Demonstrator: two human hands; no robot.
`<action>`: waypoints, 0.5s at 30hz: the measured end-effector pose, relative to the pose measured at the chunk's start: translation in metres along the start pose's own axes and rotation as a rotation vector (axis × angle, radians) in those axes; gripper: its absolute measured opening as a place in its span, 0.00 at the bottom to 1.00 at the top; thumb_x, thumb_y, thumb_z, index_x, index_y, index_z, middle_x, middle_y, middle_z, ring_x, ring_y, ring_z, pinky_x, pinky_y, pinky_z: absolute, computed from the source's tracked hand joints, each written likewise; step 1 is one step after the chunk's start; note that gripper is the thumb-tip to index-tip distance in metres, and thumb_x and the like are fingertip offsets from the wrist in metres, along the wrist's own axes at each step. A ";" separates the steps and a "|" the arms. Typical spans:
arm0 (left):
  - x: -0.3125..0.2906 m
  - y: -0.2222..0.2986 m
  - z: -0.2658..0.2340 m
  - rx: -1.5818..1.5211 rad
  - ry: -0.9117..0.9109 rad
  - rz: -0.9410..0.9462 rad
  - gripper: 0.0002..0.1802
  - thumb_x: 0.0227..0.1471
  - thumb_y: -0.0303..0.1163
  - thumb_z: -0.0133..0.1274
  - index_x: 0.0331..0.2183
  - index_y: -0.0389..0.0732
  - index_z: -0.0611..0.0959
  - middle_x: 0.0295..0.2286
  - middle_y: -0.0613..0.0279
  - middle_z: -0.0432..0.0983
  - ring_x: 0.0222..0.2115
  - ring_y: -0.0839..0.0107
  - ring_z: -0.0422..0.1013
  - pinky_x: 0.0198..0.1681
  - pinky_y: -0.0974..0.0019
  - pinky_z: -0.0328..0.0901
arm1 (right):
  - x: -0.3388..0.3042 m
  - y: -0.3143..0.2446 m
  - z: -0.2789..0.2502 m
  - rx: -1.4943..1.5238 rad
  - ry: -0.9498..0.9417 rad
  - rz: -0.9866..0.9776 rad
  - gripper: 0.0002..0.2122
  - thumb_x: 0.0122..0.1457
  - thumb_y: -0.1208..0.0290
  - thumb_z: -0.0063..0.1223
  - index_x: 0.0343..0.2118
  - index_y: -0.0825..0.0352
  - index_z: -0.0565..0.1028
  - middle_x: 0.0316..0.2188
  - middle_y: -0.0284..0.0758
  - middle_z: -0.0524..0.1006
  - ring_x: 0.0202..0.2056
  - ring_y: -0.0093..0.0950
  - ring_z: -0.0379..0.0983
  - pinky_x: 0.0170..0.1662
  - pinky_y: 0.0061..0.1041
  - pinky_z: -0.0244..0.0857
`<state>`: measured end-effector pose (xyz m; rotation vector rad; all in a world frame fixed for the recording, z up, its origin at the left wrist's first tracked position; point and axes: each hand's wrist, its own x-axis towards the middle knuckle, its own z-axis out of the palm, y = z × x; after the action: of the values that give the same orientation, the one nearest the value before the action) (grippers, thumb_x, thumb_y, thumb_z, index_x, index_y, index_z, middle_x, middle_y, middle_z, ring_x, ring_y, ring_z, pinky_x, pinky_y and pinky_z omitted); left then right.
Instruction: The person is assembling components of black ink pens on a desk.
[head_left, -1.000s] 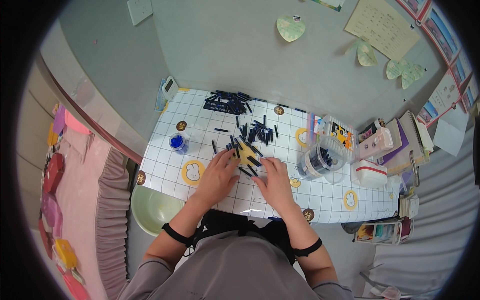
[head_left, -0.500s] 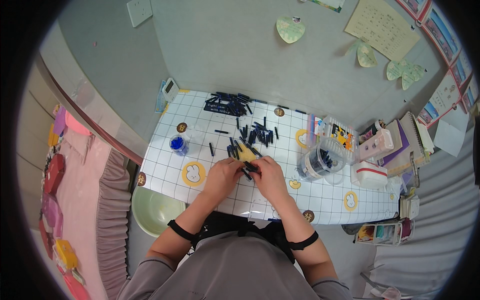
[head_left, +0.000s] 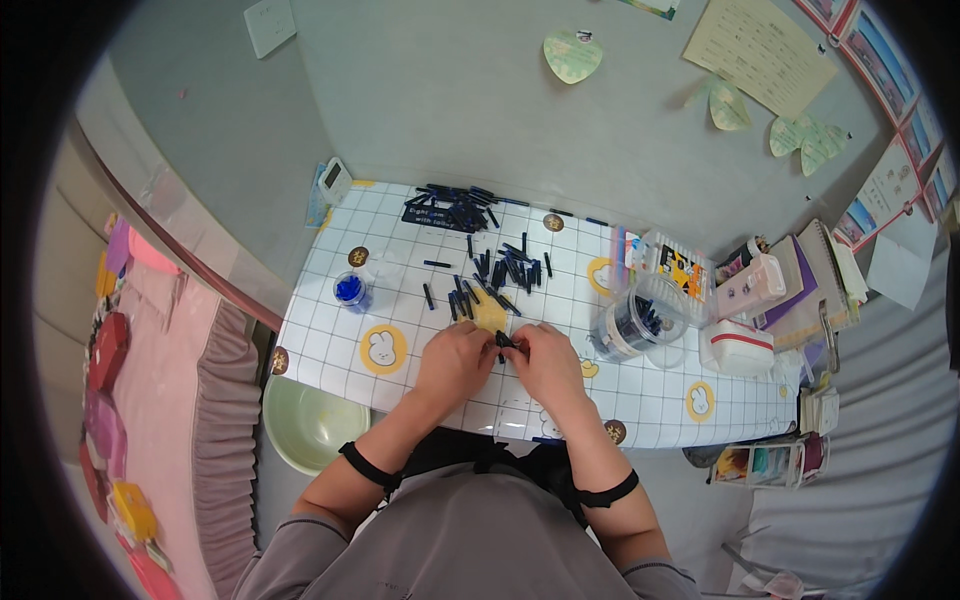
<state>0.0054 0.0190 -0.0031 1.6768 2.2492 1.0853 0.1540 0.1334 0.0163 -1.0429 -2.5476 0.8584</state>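
Note:
Near the front middle of the table, my left hand (head_left: 456, 362) and my right hand (head_left: 546, 364) meet with fingertips pinched together. Between them are a few small dark tubes (head_left: 504, 343), which look like ink cartridges; how many is hidden by my fingers. Just beyond my fingers lies a yellow cloth or sponge (head_left: 490, 312), partly covered by my left hand. Loose dark tubes (head_left: 515, 270) are scattered past it, some lying across its edge. A larger heap of the same tubes (head_left: 462, 207) is by the wall, partly over a black printed patch.
A small clear jar of bright blue pieces (head_left: 351, 290) stands at left. To the right, a clear tub (head_left: 620, 332) lies tipped with dark tubes inside, beside boxes, a white pouch (head_left: 741, 350) and notebooks. A green basin (head_left: 312, 425) sits below the table's left edge.
My hands have stayed together, shifting slightly. The tubes between my fingertips have been turned and drawn closer together. The whole view has moved a little.

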 end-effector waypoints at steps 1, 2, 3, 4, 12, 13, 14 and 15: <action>0.001 0.003 0.001 0.002 -0.005 0.005 0.08 0.53 0.31 0.69 0.35 0.38 0.89 0.31 0.56 0.83 0.33 0.53 0.80 0.36 0.52 0.75 | 0.000 0.004 0.002 -0.019 0.036 -0.027 0.07 0.61 0.69 0.68 0.37 0.67 0.83 0.36 0.43 0.82 0.41 0.47 0.81 0.44 0.46 0.76; 0.001 0.005 0.001 0.006 -0.007 0.007 0.09 0.53 0.31 0.69 0.35 0.39 0.89 0.30 0.57 0.82 0.33 0.54 0.80 0.36 0.52 0.75 | 0.001 0.006 0.002 -0.018 0.037 -0.027 0.07 0.61 0.69 0.68 0.37 0.67 0.83 0.36 0.43 0.82 0.41 0.47 0.81 0.44 0.46 0.76; 0.002 0.007 0.002 0.008 -0.007 0.007 0.09 0.53 0.31 0.69 0.35 0.39 0.89 0.30 0.57 0.82 0.33 0.54 0.80 0.36 0.52 0.75 | 0.002 0.009 0.002 -0.022 0.052 -0.046 0.07 0.61 0.70 0.67 0.37 0.66 0.84 0.35 0.43 0.82 0.40 0.47 0.81 0.43 0.46 0.76; 0.003 0.009 0.003 0.022 -0.001 0.019 0.10 0.53 0.33 0.69 0.36 0.38 0.89 0.30 0.58 0.82 0.33 0.54 0.80 0.36 0.53 0.75 | 0.003 0.011 0.002 -0.026 0.068 -0.065 0.06 0.61 0.70 0.67 0.37 0.66 0.84 0.35 0.43 0.82 0.40 0.48 0.81 0.43 0.46 0.76; 0.003 0.033 0.010 0.135 -0.054 0.011 0.20 0.48 0.41 0.72 0.39 0.38 0.86 0.34 0.54 0.81 0.34 0.52 0.80 0.39 0.52 0.75 | -0.005 0.006 -0.013 -0.109 0.113 0.028 0.06 0.58 0.72 0.66 0.33 0.68 0.83 0.35 0.46 0.83 0.39 0.50 0.81 0.43 0.47 0.76; 0.003 0.034 0.012 0.153 -0.058 0.024 0.21 0.48 0.41 0.72 0.40 0.38 0.86 0.35 0.53 0.81 0.36 0.51 0.80 0.40 0.51 0.75 | -0.005 0.007 -0.015 -0.117 0.104 0.039 0.06 0.58 0.72 0.66 0.33 0.68 0.83 0.35 0.46 0.83 0.39 0.50 0.81 0.44 0.47 0.76; 0.003 0.035 0.014 0.170 -0.063 0.037 0.22 0.48 0.41 0.71 0.41 0.39 0.85 0.37 0.53 0.80 0.38 0.50 0.80 0.42 0.50 0.75 | -0.006 0.008 -0.016 -0.117 0.106 0.041 0.06 0.58 0.72 0.66 0.33 0.68 0.83 0.35 0.46 0.83 0.39 0.50 0.81 0.44 0.47 0.76; 0.004 0.035 0.016 0.170 -0.064 0.039 0.22 0.48 0.41 0.71 0.41 0.39 0.85 0.37 0.53 0.80 0.38 0.50 0.80 0.42 0.50 0.75 | -0.006 0.008 -0.016 -0.113 0.108 0.026 0.06 0.57 0.72 0.66 0.34 0.68 0.83 0.35 0.45 0.83 0.39 0.50 0.81 0.44 0.47 0.76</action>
<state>0.0397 0.0338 0.0081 1.7986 2.3357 0.8554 0.1697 0.1407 0.0239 -1.1261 -2.5213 0.6527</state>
